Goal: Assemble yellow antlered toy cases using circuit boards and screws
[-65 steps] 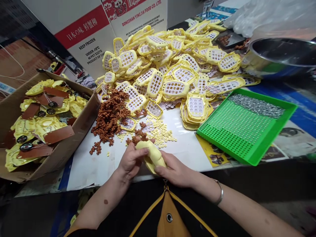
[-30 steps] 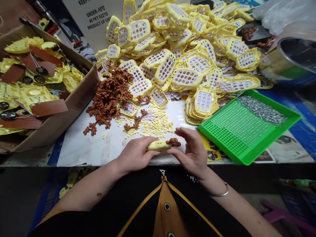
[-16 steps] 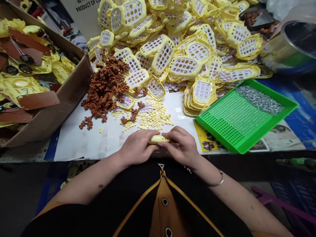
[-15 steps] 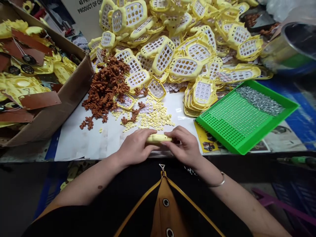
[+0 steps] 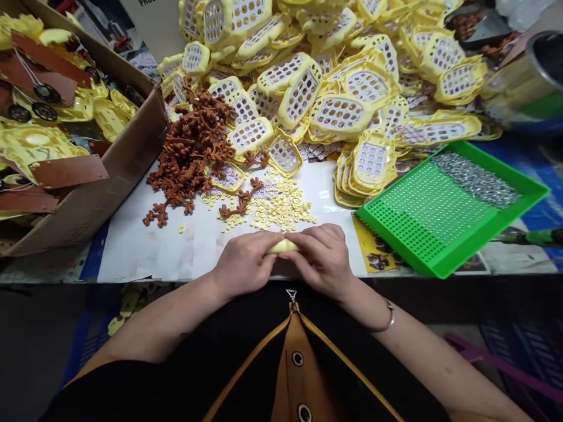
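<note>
Between both hands, near the table's front edge, is a yellow plastic toy casing (image 5: 284, 247), seen edge-on and mostly covered by fingers. My left hand (image 5: 245, 261) is closed on its left end, thumb below and fingers above. The right end is gripped by my right hand (image 5: 324, 258), its fingers curled over the top. Just beyond the hands lie small yellow button pieces (image 5: 288, 205) in a loose spread. Some brown branch-like plastic parts (image 5: 241, 199) lie among them, next to a larger brown heap (image 5: 193, 152).
Yellow casings with perforated white panels (image 5: 338, 114) are piled at the back. A green tray (image 5: 440, 264) with metal screws (image 5: 477, 179) stands at the right, with a green-and-black tool (image 5: 532, 236) beside it. At left is a cardboard box (image 5: 132, 138) of yellow casings and wired brown boards.
The fingers have closed further around the yellow casing, so less of it shows, and my hands are nearer each other. The view has shifted slightly; the green-and-black tool appears higher.
</note>
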Available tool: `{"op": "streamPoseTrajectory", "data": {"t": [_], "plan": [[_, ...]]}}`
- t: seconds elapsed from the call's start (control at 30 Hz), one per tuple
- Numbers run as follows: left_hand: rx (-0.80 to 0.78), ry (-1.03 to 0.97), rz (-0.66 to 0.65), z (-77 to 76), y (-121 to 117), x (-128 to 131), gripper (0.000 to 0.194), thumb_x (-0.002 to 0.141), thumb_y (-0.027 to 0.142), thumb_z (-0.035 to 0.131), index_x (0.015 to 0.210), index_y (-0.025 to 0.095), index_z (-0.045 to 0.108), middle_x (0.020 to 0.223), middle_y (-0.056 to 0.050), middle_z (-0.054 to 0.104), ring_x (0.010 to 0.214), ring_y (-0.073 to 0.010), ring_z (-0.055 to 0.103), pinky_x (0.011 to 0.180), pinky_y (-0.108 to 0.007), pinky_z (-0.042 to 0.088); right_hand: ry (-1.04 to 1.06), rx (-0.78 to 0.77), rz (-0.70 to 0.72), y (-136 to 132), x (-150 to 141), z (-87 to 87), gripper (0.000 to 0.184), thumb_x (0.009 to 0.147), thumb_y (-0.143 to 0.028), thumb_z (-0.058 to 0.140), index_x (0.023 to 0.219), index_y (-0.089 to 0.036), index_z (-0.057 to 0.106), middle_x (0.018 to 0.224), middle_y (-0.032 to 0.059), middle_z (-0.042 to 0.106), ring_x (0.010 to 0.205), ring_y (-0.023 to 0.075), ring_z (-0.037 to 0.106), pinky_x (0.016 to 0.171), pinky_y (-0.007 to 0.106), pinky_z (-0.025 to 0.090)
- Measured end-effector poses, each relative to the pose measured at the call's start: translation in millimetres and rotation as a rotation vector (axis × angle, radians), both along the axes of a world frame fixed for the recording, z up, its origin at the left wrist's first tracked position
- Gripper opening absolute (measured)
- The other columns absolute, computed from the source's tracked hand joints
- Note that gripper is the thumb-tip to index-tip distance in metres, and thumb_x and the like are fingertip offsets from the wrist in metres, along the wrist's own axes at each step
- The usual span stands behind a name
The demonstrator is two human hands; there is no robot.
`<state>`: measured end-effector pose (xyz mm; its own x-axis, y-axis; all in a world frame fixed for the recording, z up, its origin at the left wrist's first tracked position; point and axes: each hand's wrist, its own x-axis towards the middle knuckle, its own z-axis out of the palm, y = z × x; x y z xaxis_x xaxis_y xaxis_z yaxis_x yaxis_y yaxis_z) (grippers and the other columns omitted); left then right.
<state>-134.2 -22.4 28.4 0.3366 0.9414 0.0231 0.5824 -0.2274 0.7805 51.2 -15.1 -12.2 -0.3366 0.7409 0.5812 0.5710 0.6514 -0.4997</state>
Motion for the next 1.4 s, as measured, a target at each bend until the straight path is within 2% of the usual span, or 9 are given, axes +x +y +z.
{"op": "streamPoseTrajectory", "data": {"t": [0.27,0.53,0.67,0.77,0.9,0.97,1.07,1.23,1.4], "plan": [[-0.087,-0.039,0.011,6.9,-6,-13,0.035,0.079,0.018,0.062,0.112,0.025,0.070,0.104,-0.005,0.075,0.093,-0.0233,0.068,0.084,-0.034,0.049,-0.062,0.067,0.002,-8,4,11.7,0.032,0.087,-0.031,0.065,0.116,-0.023,0.057,0.099,0.0093,0.068,0.090,0.0238,0.061,0.080,0.039,0.044],[0.051,0.107,-0.011,15.2,-10,8,0.037,0.073,0.008,0.053,0.102,0.022,0.072,0.094,-0.006,0.075,0.089,-0.0238,0.067,0.085,-0.035,0.050,0.036,0.095,-0.005,-12,-11,8.2,0.022,0.089,-0.026,0.061,0.110,-0.024,0.059,0.081,0.0047,0.064,0.071,0.0199,0.054,0.066,0.035,0.041],[-0.115,-0.097,0.087,9.6,-7,0,0.030,0.073,0.013,0.062,0.098,0.024,0.073,0.095,-0.005,0.075,0.089,-0.0232,0.066,0.085,-0.035,0.049,0.017,0.184,-0.017,-13,-1,10.7,0.032,0.087,-0.029,0.064,0.118,-0.029,0.057,0.095,0.0072,0.065,0.085,0.0234,0.060,0.076,0.039,0.048],[-0.372,-0.531,0.297,3.7,-5,-4,0.025,0.068,0.029,0.076,0.092,0.020,0.073,0.088,-0.004,0.074,0.082,-0.0206,0.066,0.078,-0.032,0.050,0.161,0.256,-0.164,-14,11,12.9,0.041,0.080,-0.037,0.072,0.117,-0.030,0.056,0.100,0.0092,0.063,0.093,0.0278,0.061,0.083,0.044,0.051],[-0.573,-1.050,0.316,-2.4,-7,6,0.043,0.059,0.042,0.086,0.091,0.018,0.072,0.085,-0.004,0.073,0.082,-0.0182,0.066,0.082,-0.031,0.049,0.277,-0.278,0.104,-11,10,6.5,0.035,0.087,-0.053,0.058,0.105,-0.023,0.060,0.087,0.0075,0.069,0.079,0.0238,0.067,0.068,0.037,0.057],[-0.614,-1.051,0.259,-2.8,-9,11,0.041,0.059,0.039,0.087,0.092,0.019,0.072,0.089,-0.004,0.073,0.086,-0.0182,0.066,0.081,-0.030,0.049,0.280,-0.513,0.293,-10,5,4.8,0.038,0.092,-0.054,0.046,0.105,-0.021,0.061,0.090,0.0077,0.072,0.081,0.0226,0.070,0.067,0.035,0.059],[-0.619,-1.004,0.139,2.0,-7,13,0.053,0.056,0.034,0.089,0.105,0.021,0.071,0.105,-0.007,0.072,0.102,-0.0221,0.065,0.089,-0.031,0.047,0.209,-0.615,0.418,-10,3,10.0,0.029,0.094,-0.044,0.046,0.101,-0.021,0.063,0.093,0.0072,0.074,0.082,0.0211,0.070,0.070,0.033,0.059],[-0.776,-0.978,0.064,14.1,2,20,0.048,0.050,0.029,0.092,0.093,0.015,0.074,0.090,-0.008,0.074,0.084,-0.0206,0.068,0.082,-0.033,0.052,-0.106,-0.509,0.555,-11,12,18.7,0.028,0.095,-0.036,0.045,0.084,-0.019,0.064,0.076,0.0055,0.071,0.066,0.0179,0.066,0.061,0.029,0.051],[-0.871,-0.945,0.162,17.2,12,51,0.047,0.046,0.027,0.093,0.086,0.010,0.074,0.083,-0.009,0.074,0.074,-0.0190,0.068,0.074,-0.031,0.054,-0.283,-0.271,0.223,-25,43,21.8,0.046,0.095,-0.049,0.044,0.068,-0.017,0.062,0.058,0.0047,0.064,0.050,0.0145,0.056,0.050,0.028,0.036]]}}
